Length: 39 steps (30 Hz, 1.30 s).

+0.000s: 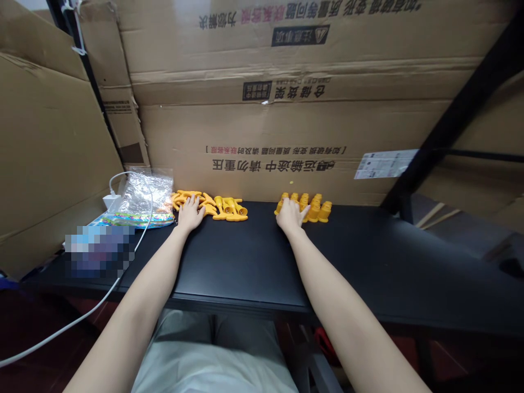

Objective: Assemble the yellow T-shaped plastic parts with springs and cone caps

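On the left, my left hand (190,214) lies over a pile of flat yellow plastic pieces (210,208) with knobbed ends, its fingers spread. Hollow yellow cones (226,207) lie on their sides just right of that pile, with more flat pieces in front of them. My right hand (290,215) is at the left part of a group of upright, stepped yellow cones (314,209). Its fingers curl down around one of these cones, which they partly hide. The thumb sticks out towards the neighbouring cones.
The black tabletop (241,256) ends at a front edge near my lap. A tall cardboard sheet (254,125) stands behind it. At the left are a clear plastic bag (145,191), a white charger (111,200), a white cable (96,307) and a blurred-out item (100,251). A black frame post (446,109) slants at the right.
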Available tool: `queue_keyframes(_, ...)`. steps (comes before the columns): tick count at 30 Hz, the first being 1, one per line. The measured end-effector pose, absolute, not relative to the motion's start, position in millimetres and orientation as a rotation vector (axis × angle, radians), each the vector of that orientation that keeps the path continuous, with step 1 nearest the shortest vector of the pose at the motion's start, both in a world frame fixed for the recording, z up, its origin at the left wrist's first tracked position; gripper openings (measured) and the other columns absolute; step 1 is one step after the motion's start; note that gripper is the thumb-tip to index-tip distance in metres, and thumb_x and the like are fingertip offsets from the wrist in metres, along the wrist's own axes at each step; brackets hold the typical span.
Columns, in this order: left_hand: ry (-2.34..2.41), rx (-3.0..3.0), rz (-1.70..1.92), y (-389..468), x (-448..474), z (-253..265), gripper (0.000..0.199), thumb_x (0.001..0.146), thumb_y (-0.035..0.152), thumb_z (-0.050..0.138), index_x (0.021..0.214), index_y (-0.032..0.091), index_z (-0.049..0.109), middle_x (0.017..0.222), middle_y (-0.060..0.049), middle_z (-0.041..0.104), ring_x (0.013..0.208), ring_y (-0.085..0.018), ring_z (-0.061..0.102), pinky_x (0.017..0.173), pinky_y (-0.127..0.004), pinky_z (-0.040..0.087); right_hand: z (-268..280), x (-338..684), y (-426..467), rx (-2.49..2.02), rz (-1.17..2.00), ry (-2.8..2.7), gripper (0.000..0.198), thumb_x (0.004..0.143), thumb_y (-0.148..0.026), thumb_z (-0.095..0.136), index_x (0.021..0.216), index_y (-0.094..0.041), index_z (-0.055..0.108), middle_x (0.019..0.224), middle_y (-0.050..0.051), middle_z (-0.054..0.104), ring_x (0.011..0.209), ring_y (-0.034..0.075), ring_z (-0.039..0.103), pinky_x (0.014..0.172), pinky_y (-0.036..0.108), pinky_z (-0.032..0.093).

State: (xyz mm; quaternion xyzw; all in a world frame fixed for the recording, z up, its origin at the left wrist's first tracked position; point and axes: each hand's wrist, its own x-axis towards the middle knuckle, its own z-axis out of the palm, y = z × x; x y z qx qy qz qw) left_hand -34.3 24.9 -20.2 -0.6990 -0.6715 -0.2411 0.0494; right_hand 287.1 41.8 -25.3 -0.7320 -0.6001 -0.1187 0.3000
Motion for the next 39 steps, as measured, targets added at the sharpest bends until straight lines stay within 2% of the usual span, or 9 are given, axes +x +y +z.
queue_keyframes(4,-2.092,-2.171,-0.645,22,-32,-18,0.059,0.093,0.034,0.036,0.15,0.019,0.029,0.159,-0.01,0.02,0.147,-0.027,0.019,0.116,-0.057,0.02,-17,278,33,-1.895,-0.38,-1.618,0.05,0.079,-0.009,0.04,0.128,-0.012,0.052,0.125,0.023,0.057,0.124,0.035,0.046,0.105,0.064,0.019)
queue_keyframes(8,-2.096,-2.204,-0.661,24,-34,-18,0.058,0.094,0.033,0.034,0.15,0.019,0.028,0.159,-0.009,0.018,0.147,-0.026,0.017,0.115,-0.055,0.024,-8,261,24,-1.701,-0.423,-1.747,0.054,0.077,-0.006,0.042,0.13,-0.01,0.049,0.132,0.021,0.053,0.127,0.033,0.042,0.106,0.067,0.017)
queue_keyframes(11,-2.097,-2.219,-0.708,26,-36,-20,0.057,0.094,0.033,0.034,0.15,0.019,0.028,0.159,-0.01,0.018,0.147,-0.026,0.016,0.115,-0.054,0.024,-8,240,19,-1.565,-0.355,-1.944,0.051,0.081,-0.009,0.041,0.131,-0.015,0.05,0.134,0.017,0.053,0.126,0.029,0.045,0.109,0.064,0.017)
queue_keyframes(16,-2.074,-2.241,-0.767,31,-39,-24,0.056,0.094,0.028,0.037,0.148,0.018,0.03,0.159,-0.012,0.02,0.147,-0.025,0.017,0.117,-0.052,0.023,-17,212,14,-1.464,-0.216,-2.308,0.039,0.095,-0.027,0.037,0.131,-0.026,0.052,0.139,0.012,0.05,0.12,0.027,0.051,0.105,0.063,0.026)
queue_keyframes(22,-2.019,-2.258,-0.85,43,-43,-31,0.058,0.087,0.011,0.04,0.145,0.01,0.035,0.156,-0.017,0.025,0.146,-0.024,0.02,0.118,-0.044,0.025,-19,208,14,-1.611,-0.175,-2.252,0.025,0.097,-0.029,0.039,0.108,-0.019,0.058,0.121,0.014,0.057,0.103,0.025,0.059,0.089,0.044,0.042)
queue_keyframes(25,-1.989,-2.258,-0.891,45,-44,-31,0.06,0.085,0.008,0.041,0.145,0.01,0.035,0.155,-0.017,0.028,0.146,-0.024,0.02,0.119,-0.043,0.024,-17,211,16,-1.721,-0.104,-2.108,0.018,0.094,-0.024,0.042,0.104,-0.017,0.055,0.113,0.015,0.059,0.102,0.026,0.059,0.08,0.037,0.043)
queue_keyframes(28,-1.993,-2.269,-0.855,41,-43,-29,0.058,0.086,0.011,0.042,0.144,0.008,0.037,0.157,-0.017,0.023,0.147,-0.024,0.018,0.12,-0.04,0.021,-15,213,16,-1.8,-0.028,-1.99,0.017,0.091,-0.022,0.046,0.106,-0.017,0.052,0.11,0.015,0.062,0.104,0.028,0.059,0.079,0.037,0.042)
queue_keyframes(34,-1.951,-2.288,-0.747,28,-36,-23,0.056,0.09,0.038,0.047,0.142,0.019,0.043,0.16,-0.01,0.014,0.148,-0.031,0.011,0.118,-0.056,0.015,-9,214,13,-1.944,-0.08,-1.938,0.029,0.087,-0.021,0.05,0.115,-0.014,0.053,0.112,0.019,0.066,0.108,0.032,0.058,0.083,0.042,0.041)
queue_keyframes(39,-1.942,-2.291,-0.631,29,-34,-25,0.049,0.09,0.029,0.045,0.139,0.023,0.048,0.16,-0.008,0.016,0.148,-0.031,0.01,0.116,-0.059,0.016,-6,215,11,-2.001,-0.109,-1.944,0.031,0.087,-0.017,0.046,0.115,-0.011,0.056,0.114,0.019,0.065,0.108,0.031,0.058,0.086,0.042,0.04)
